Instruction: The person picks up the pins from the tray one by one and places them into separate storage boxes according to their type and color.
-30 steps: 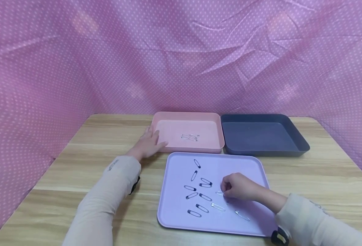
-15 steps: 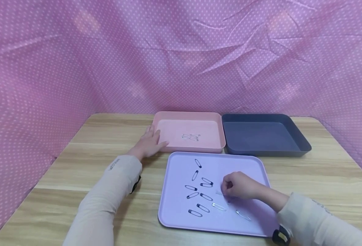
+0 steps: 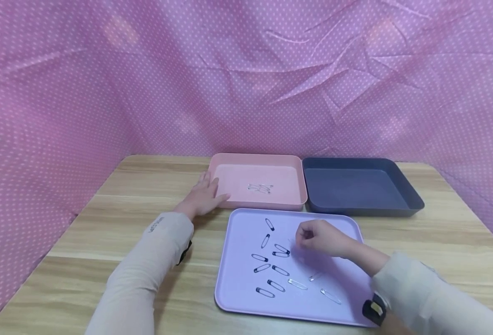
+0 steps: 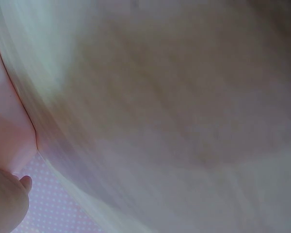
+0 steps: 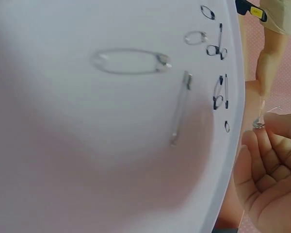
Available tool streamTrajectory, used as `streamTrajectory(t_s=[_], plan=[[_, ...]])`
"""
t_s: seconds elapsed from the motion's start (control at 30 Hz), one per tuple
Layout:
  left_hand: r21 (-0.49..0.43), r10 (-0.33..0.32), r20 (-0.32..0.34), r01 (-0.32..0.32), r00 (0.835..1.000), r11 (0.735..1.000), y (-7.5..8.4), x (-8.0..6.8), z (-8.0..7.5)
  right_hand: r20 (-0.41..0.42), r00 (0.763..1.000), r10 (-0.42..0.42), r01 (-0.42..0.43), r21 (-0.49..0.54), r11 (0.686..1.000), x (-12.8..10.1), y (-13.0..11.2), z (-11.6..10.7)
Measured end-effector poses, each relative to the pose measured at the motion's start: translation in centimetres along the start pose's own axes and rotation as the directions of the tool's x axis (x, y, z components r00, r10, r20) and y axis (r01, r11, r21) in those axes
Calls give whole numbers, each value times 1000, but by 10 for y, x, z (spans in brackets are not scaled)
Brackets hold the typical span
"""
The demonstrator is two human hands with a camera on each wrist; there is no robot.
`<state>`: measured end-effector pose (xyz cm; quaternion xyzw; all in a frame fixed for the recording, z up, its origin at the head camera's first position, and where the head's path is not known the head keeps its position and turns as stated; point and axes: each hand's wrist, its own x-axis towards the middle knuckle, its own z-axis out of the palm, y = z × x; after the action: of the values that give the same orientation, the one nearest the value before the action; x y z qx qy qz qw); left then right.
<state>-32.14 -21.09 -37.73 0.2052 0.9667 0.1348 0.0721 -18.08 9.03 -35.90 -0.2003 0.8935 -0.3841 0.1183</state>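
My right hand [image 3: 319, 239] has lifted off the purple tray [image 3: 238, 284], pinching a silver safety pin [image 5: 260, 124] just above its far half, so that pin is picked. My left hand [image 3: 202, 197] stays flat on the surface, fingers relaxed against the pink tray [image 3: 297, 181]. From the head camera, the held pin is barely visible.

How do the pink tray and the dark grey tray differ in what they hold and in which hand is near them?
The pink tray holds a small cluster of silver safety pins; no pins show in the dark grey tray. The left hand rests, fingers straight, against the pink tray's left edge; no hand touches the dark grey tray. Both are rectangular with raised rims and stand side by side behind the lilac tray.
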Motion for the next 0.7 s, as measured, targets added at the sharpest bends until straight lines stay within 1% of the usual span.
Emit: streamTrajectory(t_s=[0.23,0.5,0.7], plan=[[18,6,-5,-6,1000,1000,0,-2,-1,-33,999,-1,2,28,1000,19,-5,-4],[8,2,-2,-2,1000,1000,0,-1,0,-97,994,40,-28,117,993,39,-13,-8],[16,3,2,-3,1000,1000,-1,-1,0,-123,992,41,-22,157,987,52,-16,-10]])
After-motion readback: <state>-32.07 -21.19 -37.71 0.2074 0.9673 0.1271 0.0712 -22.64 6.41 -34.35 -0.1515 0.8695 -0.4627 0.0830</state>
